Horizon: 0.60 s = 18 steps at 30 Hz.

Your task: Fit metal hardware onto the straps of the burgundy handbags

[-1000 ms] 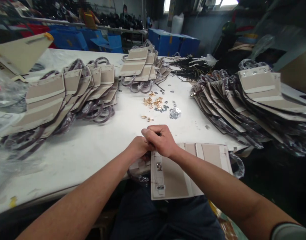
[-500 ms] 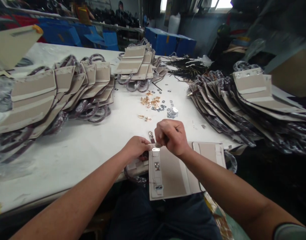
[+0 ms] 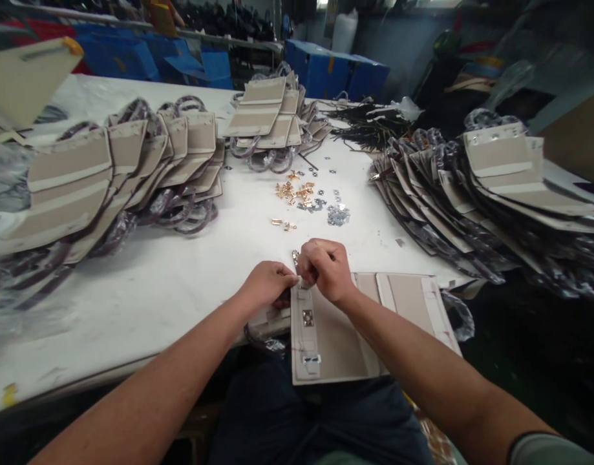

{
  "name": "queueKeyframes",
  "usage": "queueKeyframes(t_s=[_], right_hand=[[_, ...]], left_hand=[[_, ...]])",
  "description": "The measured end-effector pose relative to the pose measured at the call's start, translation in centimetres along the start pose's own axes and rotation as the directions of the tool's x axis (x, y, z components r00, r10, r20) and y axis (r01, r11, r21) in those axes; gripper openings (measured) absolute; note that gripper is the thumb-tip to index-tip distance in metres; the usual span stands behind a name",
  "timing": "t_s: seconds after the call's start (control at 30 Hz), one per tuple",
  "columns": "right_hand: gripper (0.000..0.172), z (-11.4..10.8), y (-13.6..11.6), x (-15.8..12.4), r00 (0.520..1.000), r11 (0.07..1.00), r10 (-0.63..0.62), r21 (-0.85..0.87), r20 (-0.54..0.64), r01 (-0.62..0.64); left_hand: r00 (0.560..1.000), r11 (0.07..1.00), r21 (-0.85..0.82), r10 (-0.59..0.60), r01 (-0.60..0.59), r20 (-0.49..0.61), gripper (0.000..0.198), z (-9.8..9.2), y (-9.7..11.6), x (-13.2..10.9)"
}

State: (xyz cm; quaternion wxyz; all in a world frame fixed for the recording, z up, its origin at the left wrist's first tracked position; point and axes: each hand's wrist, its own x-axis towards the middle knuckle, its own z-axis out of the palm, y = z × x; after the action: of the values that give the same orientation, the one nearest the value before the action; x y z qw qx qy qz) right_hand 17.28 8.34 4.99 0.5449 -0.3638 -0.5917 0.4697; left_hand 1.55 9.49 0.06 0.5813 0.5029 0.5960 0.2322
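Note:
A beige bag panel point(image 3: 338, 336) lies over the table edge and my lap, its underside up. My left hand point(image 3: 271, 283) is closed, pinching the panel's upper left corner between thumb and fingers. Above the same corner my right hand point(image 3: 327, 268) is curled with its fingertips down by a small metal piece; what it grips is hidden. Along the panel's left strip sit a square metal washer plate point(image 3: 307, 317) and a silver metal fitting point(image 3: 311, 360). A strap end with metal hardware point(image 3: 295, 258) sticks out beyond the panel, partly behind my right hand.
Gold clasps point(image 3: 297, 192) and silver washer plates point(image 3: 338, 215) lie in small heaps on the white table point(image 3: 180, 290). Stacked bag pieces with wrapped handles stand left point(image 3: 68, 174), at the back point(image 3: 260, 106) and right point(image 3: 500, 155). Black straps point(image 3: 374, 126) lie behind.
My right hand has come down slightly, its fingertips now over the metal piece at the corner. My left hand stays at the panel's edge. The view has shifted slightly.

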Motion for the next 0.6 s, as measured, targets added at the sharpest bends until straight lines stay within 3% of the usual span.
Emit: queueKeyframes(t_s=[0.1, 0.2, 0.3, 0.37, 0.4, 0.43, 0.5, 0.6], right_hand=[[0.049, -0.6, 0.1, 0.0, 1.000, 0.984, 0.019, -0.177, 0.023, -0.015], [0.049, -1.8, -1.4, -1.4, 0.989, 0.913, 0.079, -0.407, 0.123, -0.022], [0.042, -2.7, -3.0, -5.9, 0.955, 0.731, 0.130, -0.677, 0.265, 0.089], [0.072, -3.1, -3.0, -10.1, 0.917, 0.549, 0.169, -0.807, 0.361, 0.216], [0.081, -3.3, -2.8, -12.2, 0.900, 0.485, 0.200, -0.837, 0.389, 0.254], [0.079, -3.4, -2.4, -13.9, 0.894, 0.442, 0.217, -0.856, 0.393, 0.269], [0.063, -3.8, -2.2, -16.1, 0.904, 0.433, 0.184, -0.858, 0.386, 0.278], [0.046, -4.8, -4.9, -16.0, 0.931, 0.569, -0.025, -0.760, 0.365, 0.314]], left_hand=[[1.000, 1.000, 0.010, 0.004, -0.003, -0.019, 0.016, 0.1, 0.2, -0.2], [0.999, 1.000, 0.016, 0.023, -0.023, -0.023, 0.019, -0.1, 0.5, -0.5], [0.999, 0.999, 0.011, 0.035, -0.034, -0.022, 0.021, -0.2, 0.5, -0.7], [0.999, 0.999, 0.007, 0.033, -0.033, -0.030, 0.025, -0.1, 0.4, -0.8], [0.999, 1.000, 0.006, 0.030, -0.029, -0.033, 0.027, 0.0, 0.5, -0.9], [0.999, 1.000, 0.005, 0.026, -0.026, -0.035, 0.029, 0.1, 0.6, -1.1], [0.999, 1.000, 0.006, 0.029, -0.029, -0.024, 0.033, 0.1, 1.1, -1.9], [0.997, 0.998, 0.014, 0.065, -0.066, 0.052, 0.037, -1.0, 2.7, -4.5]])
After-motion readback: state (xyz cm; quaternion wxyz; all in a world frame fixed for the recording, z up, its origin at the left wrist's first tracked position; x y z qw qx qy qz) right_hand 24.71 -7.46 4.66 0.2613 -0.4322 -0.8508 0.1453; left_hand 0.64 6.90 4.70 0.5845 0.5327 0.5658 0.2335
